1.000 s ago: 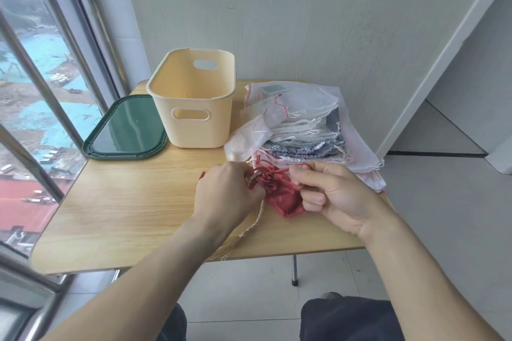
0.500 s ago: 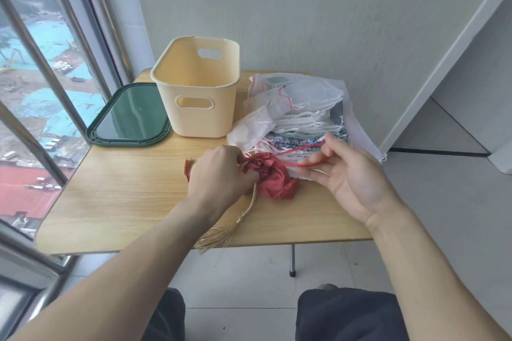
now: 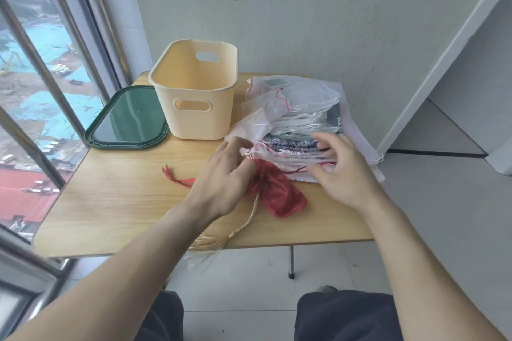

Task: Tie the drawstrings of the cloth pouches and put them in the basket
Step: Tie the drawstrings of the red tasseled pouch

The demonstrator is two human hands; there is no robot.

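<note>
A small red cloth pouch [image 3: 278,196] lies on the wooden table [image 3: 124,202], its neck gathered. My left hand [image 3: 221,183] pinches that neck with curled fingers. One red drawstring end [image 3: 177,179] trails out to the left of the hand. The other red drawstring [image 3: 297,170] runs right into my right hand [image 3: 342,171], whose blurred fingers curl around it over the pile's front edge. The cream plastic basket [image 3: 194,122] stands behind my left hand with nothing visible inside. A pile of white and patterned pouches [image 3: 299,122] lies to the basket's right.
A beige twisted cord with a tassel [image 3: 248,220] hangs over the table's front edge below the pouch. A dark green lid [image 3: 127,119] lies left of the basket by the window. The wall stands close behind the table.
Both hands moved apart and back towards the pile, drawing the red strings out sideways. The pouch now lies flatter, with its neck drawn tight. The left string end shows on the table.
</note>
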